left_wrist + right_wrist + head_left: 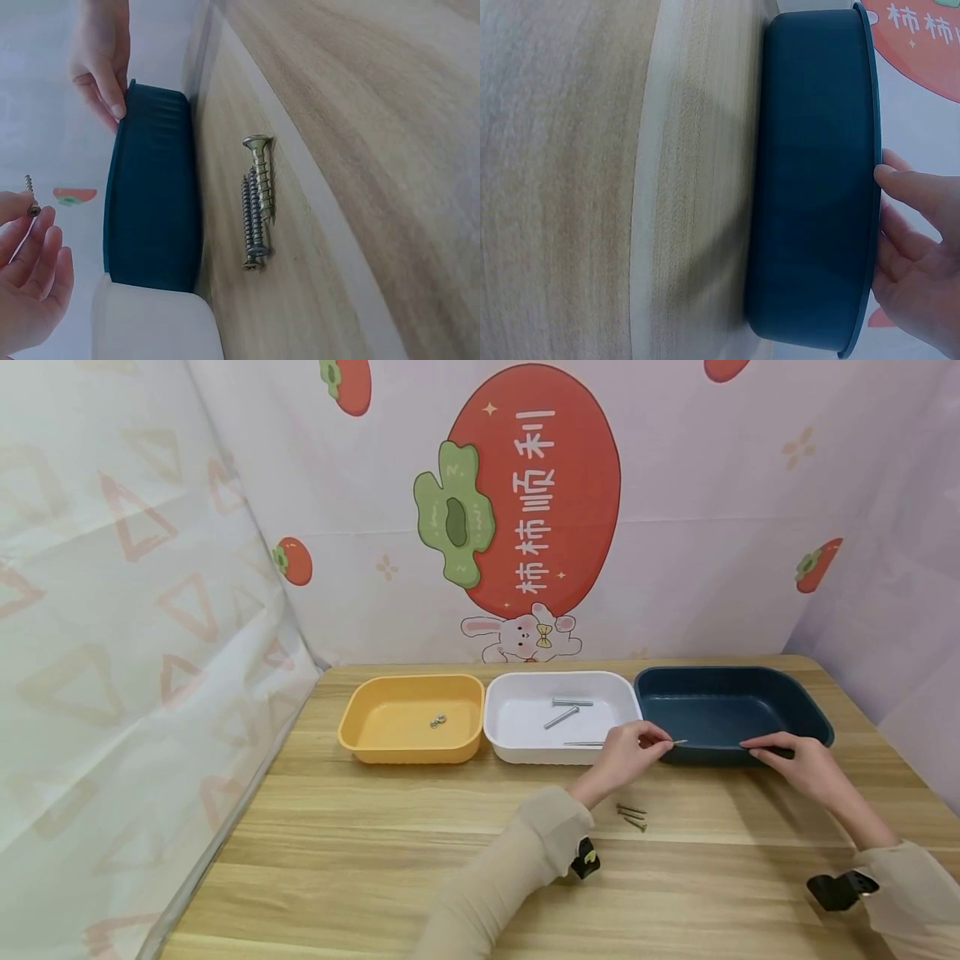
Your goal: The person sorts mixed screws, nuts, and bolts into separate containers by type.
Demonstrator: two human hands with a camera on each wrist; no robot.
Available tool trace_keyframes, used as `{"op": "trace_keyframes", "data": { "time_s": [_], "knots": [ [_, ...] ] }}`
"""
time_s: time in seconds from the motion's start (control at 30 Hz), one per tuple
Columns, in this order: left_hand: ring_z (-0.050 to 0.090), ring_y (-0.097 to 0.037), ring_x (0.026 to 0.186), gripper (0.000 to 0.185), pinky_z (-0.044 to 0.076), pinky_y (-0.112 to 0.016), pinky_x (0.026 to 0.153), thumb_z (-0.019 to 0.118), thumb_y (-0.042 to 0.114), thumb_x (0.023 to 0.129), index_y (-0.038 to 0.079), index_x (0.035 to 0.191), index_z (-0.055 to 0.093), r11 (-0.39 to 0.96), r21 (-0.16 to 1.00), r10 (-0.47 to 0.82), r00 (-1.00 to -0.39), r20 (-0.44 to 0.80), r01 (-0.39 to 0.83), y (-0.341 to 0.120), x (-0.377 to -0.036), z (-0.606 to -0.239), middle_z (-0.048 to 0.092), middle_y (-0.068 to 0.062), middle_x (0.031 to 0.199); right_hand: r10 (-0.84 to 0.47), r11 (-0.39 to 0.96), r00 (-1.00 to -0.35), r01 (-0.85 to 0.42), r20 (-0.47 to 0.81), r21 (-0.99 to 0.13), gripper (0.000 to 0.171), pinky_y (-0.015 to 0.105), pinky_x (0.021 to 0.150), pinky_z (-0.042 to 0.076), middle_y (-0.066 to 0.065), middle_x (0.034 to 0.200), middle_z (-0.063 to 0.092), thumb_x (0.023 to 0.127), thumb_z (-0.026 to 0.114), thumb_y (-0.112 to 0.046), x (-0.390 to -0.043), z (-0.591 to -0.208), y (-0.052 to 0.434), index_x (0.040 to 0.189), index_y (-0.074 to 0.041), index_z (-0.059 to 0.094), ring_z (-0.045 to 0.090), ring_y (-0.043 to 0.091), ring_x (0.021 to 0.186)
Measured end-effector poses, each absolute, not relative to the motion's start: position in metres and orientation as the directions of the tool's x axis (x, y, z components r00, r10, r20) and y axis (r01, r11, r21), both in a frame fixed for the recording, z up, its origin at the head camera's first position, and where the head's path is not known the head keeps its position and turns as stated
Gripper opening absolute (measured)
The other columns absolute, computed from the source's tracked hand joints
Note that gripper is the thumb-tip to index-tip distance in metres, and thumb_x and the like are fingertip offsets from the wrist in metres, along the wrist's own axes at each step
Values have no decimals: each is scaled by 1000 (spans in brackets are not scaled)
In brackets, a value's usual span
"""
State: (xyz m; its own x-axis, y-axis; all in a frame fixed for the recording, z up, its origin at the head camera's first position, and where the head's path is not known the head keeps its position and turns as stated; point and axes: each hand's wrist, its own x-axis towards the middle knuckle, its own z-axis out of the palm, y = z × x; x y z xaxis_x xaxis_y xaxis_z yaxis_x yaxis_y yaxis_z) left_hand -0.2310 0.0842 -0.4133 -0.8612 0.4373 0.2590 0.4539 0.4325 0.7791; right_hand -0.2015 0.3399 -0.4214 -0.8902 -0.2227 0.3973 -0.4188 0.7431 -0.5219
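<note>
Between thumb and index finger, my left hand pinches a brass-coloured screw near the front left edge of the dark blue tray. The screw's threaded end points up in the left wrist view. My right hand holds the tray's front rim, its thumb outside and fingers over the inner side. On the table in front of the trays lie three similar screws, close together. Parts of the left fingers are hidden in the head view.
A white tray in the middle holds silver bolts, one thin piece partly hidden. The yellow tray at left holds small metal nuts. All three trays stand side by side along the wooden table's back, before a printed cloth.
</note>
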Motion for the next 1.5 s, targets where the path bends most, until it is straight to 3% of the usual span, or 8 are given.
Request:
{"op": "trace_keyframes", "data": {
  "time_s": [0.43, 0.67, 0.9, 1.0, 1.27, 1.5],
  "knots": [
    [46, 4, 62, 9, 35, -4, 55, 62, 17, 83, 11, 85, 68, 485, 751, 332, -889, 315, 448, 102, -243, -423, 61, 6, 76, -223, 746, -888, -422, 403, -516, 14, 4, 61, 34, -25, 90, 50, 81, 60, -2, -202, -421, 340, 93, 4, 65, 33, -26, 84],
    [44, 3, 63, 9, 31, -3, 55, 61, 18, 83, 12, 86, 68, 533, 690, 340, -870, 356, 491, 107, -248, -424, 60, 7, 76, -222, 743, -883, -428, 413, -515, 14, 7, 57, 34, -19, 88, 55, 80, 60, -1, -203, -420, 340, 93, 4, 65, 35, -25, 82],
    [46, 2, 68, 8, 30, -3, 59, 62, 18, 83, 14, 86, 68, 599, 625, 353, -866, 354, 500, 110, -250, -424, 61, 8, 78, -222, 760, -890, -414, 398, -501, 14, 5, 62, 34, 4, 86, 64, 81, 61, -2, -204, -419, 338, 93, 3, 65, 33, -26, 83],
    [47, 1, 71, 7, 30, -4, 61, 62, 18, 83, 15, 85, 68, 618, 609, 348, -868, 355, 497, 112, -251, -426, 62, 9, 78, -217, 760, -893, -408, 395, -505, 14, 5, 61, 34, 4, 86, 63, 81, 60, -2, -202, -420, 338, 93, 4, 65, 33, -26, 83],
    [49, 0, 72, 6, 30, -4, 62, 63, 18, 82, 16, 83, 69, 656, 588, 300, -878, 373, 474, 114, -255, -430, 63, 9, 78, -220, 747, -894, -412, 390, -522, 15, 5, 60, 34, -18, 89, 55, 81, 60, -3, -202, -420, 338, 94, 4, 65, 34, -26, 83],
    [50, -2, 78, 15, 32, -4, 64, 61, 21, 83, 16, 97, 66, 645, 555, 362, -850, 384, 526, 112, -253, -430, 62, 7, 90, -212, 749, -900, -401, 382, -528, 15, 6, 60, 34, -26, 90, 49, 82, 60, -4, -202, -421, 340, 94, 3, 65, 33, -26, 83]
  ]
}}
